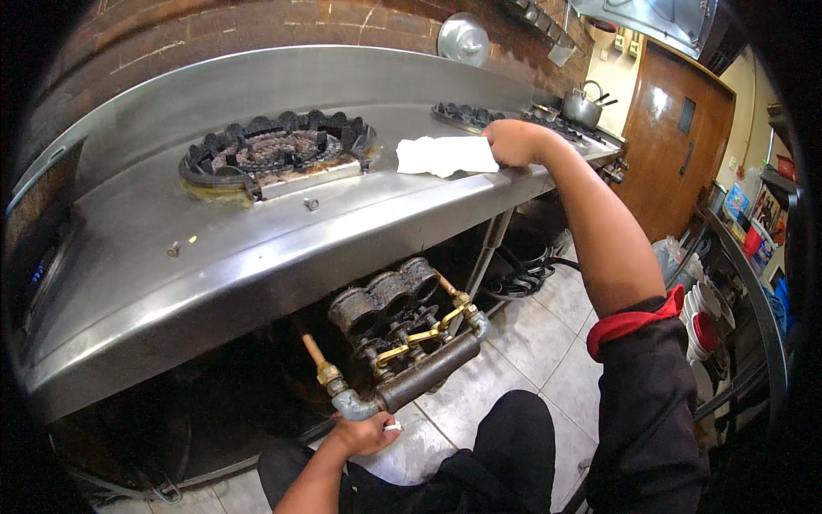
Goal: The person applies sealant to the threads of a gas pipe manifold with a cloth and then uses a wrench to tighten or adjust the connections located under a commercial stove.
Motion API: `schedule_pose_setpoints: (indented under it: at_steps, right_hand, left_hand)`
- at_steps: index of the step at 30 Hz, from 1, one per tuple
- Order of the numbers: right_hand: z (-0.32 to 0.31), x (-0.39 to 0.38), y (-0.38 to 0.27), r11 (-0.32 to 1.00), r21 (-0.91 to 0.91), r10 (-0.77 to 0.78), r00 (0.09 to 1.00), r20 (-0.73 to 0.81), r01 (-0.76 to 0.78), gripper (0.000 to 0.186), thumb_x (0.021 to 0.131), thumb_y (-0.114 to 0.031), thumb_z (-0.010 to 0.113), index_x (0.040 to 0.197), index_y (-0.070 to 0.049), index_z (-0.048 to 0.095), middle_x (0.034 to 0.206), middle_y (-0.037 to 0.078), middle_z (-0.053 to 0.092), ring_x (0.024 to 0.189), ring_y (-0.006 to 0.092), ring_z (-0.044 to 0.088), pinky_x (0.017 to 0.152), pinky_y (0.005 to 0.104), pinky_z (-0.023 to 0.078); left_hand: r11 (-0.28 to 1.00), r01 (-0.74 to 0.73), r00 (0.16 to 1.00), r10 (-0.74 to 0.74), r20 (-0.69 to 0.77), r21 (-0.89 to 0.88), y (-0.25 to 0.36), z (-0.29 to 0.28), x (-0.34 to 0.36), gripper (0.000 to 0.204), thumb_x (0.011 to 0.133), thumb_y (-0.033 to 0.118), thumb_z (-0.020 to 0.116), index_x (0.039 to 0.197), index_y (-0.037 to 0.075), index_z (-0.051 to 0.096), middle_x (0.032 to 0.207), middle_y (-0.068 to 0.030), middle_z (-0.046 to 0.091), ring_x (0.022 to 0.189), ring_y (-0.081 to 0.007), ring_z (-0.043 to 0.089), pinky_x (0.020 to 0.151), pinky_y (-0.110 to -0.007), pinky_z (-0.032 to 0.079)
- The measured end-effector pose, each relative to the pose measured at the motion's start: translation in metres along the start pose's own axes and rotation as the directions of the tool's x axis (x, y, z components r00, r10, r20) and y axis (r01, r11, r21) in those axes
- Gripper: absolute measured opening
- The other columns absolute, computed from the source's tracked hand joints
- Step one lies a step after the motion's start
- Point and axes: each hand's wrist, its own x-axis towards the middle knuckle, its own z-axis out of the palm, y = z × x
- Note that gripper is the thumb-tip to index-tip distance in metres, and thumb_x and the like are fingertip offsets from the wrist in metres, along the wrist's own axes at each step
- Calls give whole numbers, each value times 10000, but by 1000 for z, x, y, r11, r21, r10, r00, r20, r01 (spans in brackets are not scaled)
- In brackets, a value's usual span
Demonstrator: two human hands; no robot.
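Observation:
My right hand (517,143) is stretched out over the steel stove top, its fingers closed on the near right end of a folded white cloth or paper towel (445,156). The towel lies between two burners. Low down, my left hand (363,434) is closed beside the grey elbow fitting of a gas pipe (428,374). A small white thing (394,427) pokes out of its fingers; its kind does not show. Above the pipe sit yellow-handled valves (418,337) and sooty round burner tubes (390,293).
A large black wok burner (278,150) is set into the steel stove (223,248), with two small loose metal pieces near it. Farther right are another burner and a pot (582,109). A wooden door (681,137) and crowded shelving stand at right. White tiles (522,360) cover the floor.

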Motion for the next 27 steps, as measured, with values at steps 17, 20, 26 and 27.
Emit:
schedule_pose_setpoints:
  at_steps: [17,20,26,27]
  right_hand:
    - [1,-31,-18,989,106,-85,986,-146,102,442,876,-423,505,1091,-79,681,1084,192,654,1030,360,601,928,406,441]
    - [-1,-31,-26,990,97,-94,991,-93,103,426,881,-408,491,1025,-61,692,1023,210,655,971,379,604,885,435,447]
    - [-16,-59,-31,998,-9,-68,997,48,68,377,898,-367,499,963,-53,697,924,197,668,882,355,620,832,414,460]
    - [-16,-68,-30,996,40,-84,996,21,83,393,903,-371,480,941,-42,692,924,210,660,885,373,611,826,432,456]
  left_hand:
    - [996,-1,997,8,79,-88,-5,3,15,376,864,453,581,1021,111,599,920,-163,675,874,-344,647,768,-425,499]
    - [993,60,991,-47,127,-103,-9,5,16,383,859,461,589,1022,114,601,916,-160,673,876,-343,647,767,-427,499]
    - [999,25,997,-22,79,-39,-7,2,15,347,859,392,625,967,63,638,916,-174,667,873,-336,645,770,-412,503]
    - [1000,22,998,-21,65,-21,-6,1,15,348,859,394,623,972,65,638,918,-176,667,877,-338,644,774,-415,502]
